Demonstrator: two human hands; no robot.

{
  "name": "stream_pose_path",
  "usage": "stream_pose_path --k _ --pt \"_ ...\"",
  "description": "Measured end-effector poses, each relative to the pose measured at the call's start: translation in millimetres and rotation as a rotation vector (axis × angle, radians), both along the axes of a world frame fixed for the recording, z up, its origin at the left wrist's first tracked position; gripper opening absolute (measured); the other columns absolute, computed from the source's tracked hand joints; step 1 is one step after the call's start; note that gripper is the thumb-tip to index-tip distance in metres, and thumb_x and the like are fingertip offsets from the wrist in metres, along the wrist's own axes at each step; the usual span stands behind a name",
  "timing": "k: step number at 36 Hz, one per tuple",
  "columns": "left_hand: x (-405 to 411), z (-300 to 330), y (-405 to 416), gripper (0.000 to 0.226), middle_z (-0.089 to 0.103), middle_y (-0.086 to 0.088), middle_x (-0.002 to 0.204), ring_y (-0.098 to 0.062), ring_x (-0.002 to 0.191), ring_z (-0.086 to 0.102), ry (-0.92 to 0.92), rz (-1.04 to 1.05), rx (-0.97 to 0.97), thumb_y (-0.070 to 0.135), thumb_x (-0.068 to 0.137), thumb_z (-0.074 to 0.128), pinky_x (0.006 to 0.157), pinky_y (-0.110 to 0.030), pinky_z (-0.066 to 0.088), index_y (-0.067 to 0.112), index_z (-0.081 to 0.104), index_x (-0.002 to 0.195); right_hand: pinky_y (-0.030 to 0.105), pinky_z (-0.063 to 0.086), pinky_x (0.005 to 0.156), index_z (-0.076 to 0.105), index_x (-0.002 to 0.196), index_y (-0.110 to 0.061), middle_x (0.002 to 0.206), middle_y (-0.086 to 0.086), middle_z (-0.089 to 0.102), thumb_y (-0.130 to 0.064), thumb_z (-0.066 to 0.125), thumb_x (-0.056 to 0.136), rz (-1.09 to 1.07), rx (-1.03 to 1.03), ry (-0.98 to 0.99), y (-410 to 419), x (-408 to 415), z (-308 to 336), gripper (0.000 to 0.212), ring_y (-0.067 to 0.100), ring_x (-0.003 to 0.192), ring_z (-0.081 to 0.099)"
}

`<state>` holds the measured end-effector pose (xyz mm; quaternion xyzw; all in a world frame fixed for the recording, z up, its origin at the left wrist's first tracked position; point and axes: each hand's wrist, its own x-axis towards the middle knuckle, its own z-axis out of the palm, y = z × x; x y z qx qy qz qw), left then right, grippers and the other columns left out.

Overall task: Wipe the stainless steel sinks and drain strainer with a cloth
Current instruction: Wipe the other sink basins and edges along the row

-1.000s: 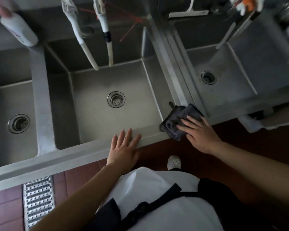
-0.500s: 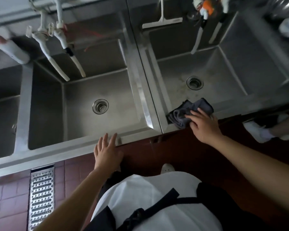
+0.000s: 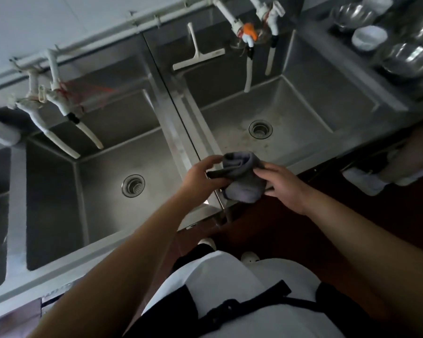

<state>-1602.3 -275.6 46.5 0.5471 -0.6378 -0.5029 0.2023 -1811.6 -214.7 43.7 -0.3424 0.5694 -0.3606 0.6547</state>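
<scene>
We've got the stainless counter (image 3: 174, 132) running L to R w/ the basins sunk in it. Right sink (image 3: 303, 111) at the counter's right end shows smears and pale spots round its drain strainer (image 3: 260, 129); middle sink (image 3: 103, 186) looks cleaner, its strainer (image 3: 133, 186) sitting in the basin floor.

Cloth (image 3: 242, 184), grey and bunched, is held up over the front edge of the counter, just where the two basins meet. Left hand (image 3: 200, 178) grips its left side, fingers curled round a fold; right hand (image 3: 282, 184) pinches the right side.

Risks, as we judge them: the cloth is wadded, so unfolded badly it'd wipe w/ a narrow patch and skip the corners. Loose tails could snag on the strainer rim. Hanging taps (image 3: 248, 69) over the right basin sit in our reach path, so we could knock them going for the back wall. Squeegee (image 3: 195, 53) at the back edge could get bumped in too.
</scene>
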Motion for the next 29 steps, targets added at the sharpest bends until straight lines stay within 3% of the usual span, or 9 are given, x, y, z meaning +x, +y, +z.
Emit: stream_pose_path --k 2,5,8,11,15,18,22,26,29 --pt "5 16 -6 0.044 0.070 -0.012 0.104 -0.032 0.102 0.067 0.147 -0.017 0.020 -0.002 0.074 0.080 0.096 -0.054 0.053 0.030 0.068 0.102 0.032 0.052 0.090 0.066 0.121 -0.029 0.120 -0.008 0.072 -0.021 0.049 0.101 0.021 -0.020 -0.059 3 -3 11 0.028 0.009 0.110 0.067" --pt "17 40 -16 0.036 0.072 -0.012 0.097 -0.025 0.092 0.071 0.246 -0.079 0.004 -0.008 0.079 0.075 0.093 -0.047 0.056 0.019 0.070 0.102 0.041 0.043 0.105 0.067 0.127 -0.029 0.131 -0.002 0.066 -0.020 0.050 0.096 0.121 -0.085 -0.104 6 -6 35 0.036 0.017 0.124 0.060" --pt "31 62 -24 0.029 0.069 -0.023 0.107 -0.036 0.102 0.067 0.358 -0.193 -0.033 -0.013 0.084 0.067 0.094 -0.043 0.056 -0.003 0.067 0.111 0.036 0.045 0.107 0.066 0.128 -0.022 0.136 0.003 0.063 -0.013 0.047 0.090 0.263 -0.110 -0.172 4 -6 59 0.044 0.019 0.130 0.055" --pt "42 78 -34 0.027 0.067 -0.025 0.107 -0.036 0.100 0.067 0.444 -0.337 -0.072 -0.013 0.087 0.061 0.089 -0.040 0.056 -0.009 0.064 0.113 0.023 0.051 0.095 0.064 0.130 -0.026 0.136 -0.005 0.063 -0.001 0.054 0.093 0.281 -0.187 -0.012 -6 7 74 0.046 0.014 0.129 0.056" --pt "52 90 -49 0.026 0.067 -0.019 0.105 -0.025 0.095 0.068 0.543 -0.423 -0.045 -0.012 0.090 0.057 0.081 -0.032 0.055 -0.010 0.061 0.116 0.027 0.050 0.100 0.055 0.132 -0.048 0.140 -0.022 0.054 -0.021 0.076 0.082 0.202 -0.335 0.157 -25 36 87 0.061 0.002 0.130 0.051" --pt "62 88 -60 0.022 0.069 -0.020 0.101 -0.034 0.087 0.067 0.567 -0.363 -0.041 -0.004 0.088 0.064 0.077 -0.042 0.057 -0.005 0.065 0.111 0.028 0.051 0.101 0.065 0.123 -0.040 0.125 -0.006 0.068 -0.012 0.074 0.082 0.165 -0.422 0.119 -39 61 91 0.050 0.011 0.122 0.061" --pt "81 77 -74 0.022 0.073 -0.011 0.102 -0.026 0.092 0.070 0.560 -0.231 -0.087 -0.003 0.084 0.069 0.083 -0.031 0.055 0.005 0.072 0.105 0.021 0.054 0.085 0.070 0.104 -0.042 0.096 -0.004 0.072 -0.031 0.078 0.071 0.046 -0.480 0.302 -52 77 93 0.035 0.011 0.095 0.069" --pt "111 56 -94 0.032 0.071 -0.004 0.103 -0.024 0.096 0.069 0.498 -0.087 -0.099 -0.002 0.083 0.072 0.080 -0.025 0.055 0.023 0.073 0.102 0.015 0.049 0.073 0.072 0.084 -0.037 0.079 -0.013 0.070 -0.018 0.080 0.069 -0.120 -0.452 0.378 -59 65 84 0.026 0.002 0.078 0.065" --pt "131 44 -102 0.035 0.069 -0.008 0.107 -0.027 0.098 0.069 0.512 -0.086 0.000 0.005 0.082 0.075 0.078 -0.029 0.057 0.022 0.068 0.111 0.021 0.052 0.067 0.067 0.072 -0.028 0.076 -0.006 0.067 -0.005 0.079 0.077 -0.218 -0.390 0.330 -55 53 76 0.027 0.010 0.075 0.065"
